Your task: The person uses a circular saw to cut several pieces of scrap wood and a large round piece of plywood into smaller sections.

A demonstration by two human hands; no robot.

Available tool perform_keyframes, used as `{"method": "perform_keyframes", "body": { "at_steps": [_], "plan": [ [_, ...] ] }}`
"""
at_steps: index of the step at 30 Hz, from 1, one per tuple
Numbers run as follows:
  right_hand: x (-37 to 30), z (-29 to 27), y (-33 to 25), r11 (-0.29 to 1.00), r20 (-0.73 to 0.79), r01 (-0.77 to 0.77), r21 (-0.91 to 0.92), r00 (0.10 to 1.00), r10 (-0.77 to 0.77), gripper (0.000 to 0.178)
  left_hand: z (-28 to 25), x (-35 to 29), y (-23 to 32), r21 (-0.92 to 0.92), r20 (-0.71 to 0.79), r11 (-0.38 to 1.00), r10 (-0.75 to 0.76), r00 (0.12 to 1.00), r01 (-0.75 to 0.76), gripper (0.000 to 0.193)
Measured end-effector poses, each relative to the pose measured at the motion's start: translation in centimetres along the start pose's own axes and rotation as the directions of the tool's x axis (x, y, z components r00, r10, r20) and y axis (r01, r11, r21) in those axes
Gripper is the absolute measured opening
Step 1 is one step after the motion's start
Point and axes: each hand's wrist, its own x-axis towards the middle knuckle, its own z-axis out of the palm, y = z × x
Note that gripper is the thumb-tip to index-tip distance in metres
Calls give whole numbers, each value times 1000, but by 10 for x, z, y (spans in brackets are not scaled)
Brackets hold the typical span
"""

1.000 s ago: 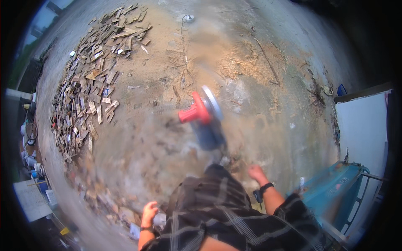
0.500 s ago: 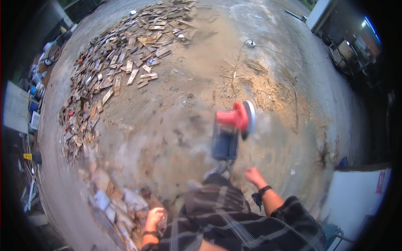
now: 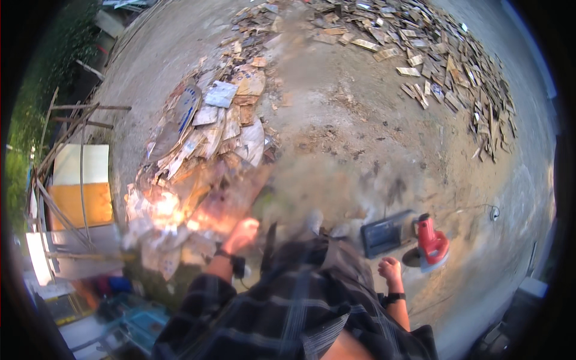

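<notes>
My left hand [image 3: 242, 236] hangs at waist height with its fingers curled in, somewhat blurred, nothing seen in it; a dark band circles the wrist. Below and beyond it lies a heap of thin, brownish, sheet-like scraps [image 3: 210, 129]. My right hand [image 3: 391, 270] is loosely closed and shows nothing in it. Close by it on the ground stands a red power tool [image 3: 433, 241] with a round disc. Beside the tool lies a dark rectangular tray-like piece [image 3: 381, 237]. Neither hand touches these things.
Wood offcuts [image 3: 450, 66] cover the ground at the far right. A white cord reel or socket [image 3: 494, 212] lies right of the tool. At left are a rough pole frame [image 3: 75, 108] and a white-and-orange panel [image 3: 81, 186]. Blue equipment [image 3: 141, 324] stands lower left.
My view has turned left: the offcuts and red tool now appear farther right, and the scrap heap has come up ahead. Both my hands swing beside me, with nothing picked up.
</notes>
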Motion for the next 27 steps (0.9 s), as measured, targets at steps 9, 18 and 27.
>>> {"method": "perform_keyframes", "body": {
  "at_steps": [9,18,27],
  "plan": [
    [66,-15,-84,959,163,188,-210,974,-155,21,53,-67,-126,482,-404,873,140,904,80,29],
    [92,11,-109,914,322,267,-305,932,-164,14,99,-103,-129,151,-443,978,-63,894,144,26],
    [117,3,-124,726,455,421,-544,875,-166,18,143,-130,-177,378,-558,921,147,817,92,34]
  ]
}}
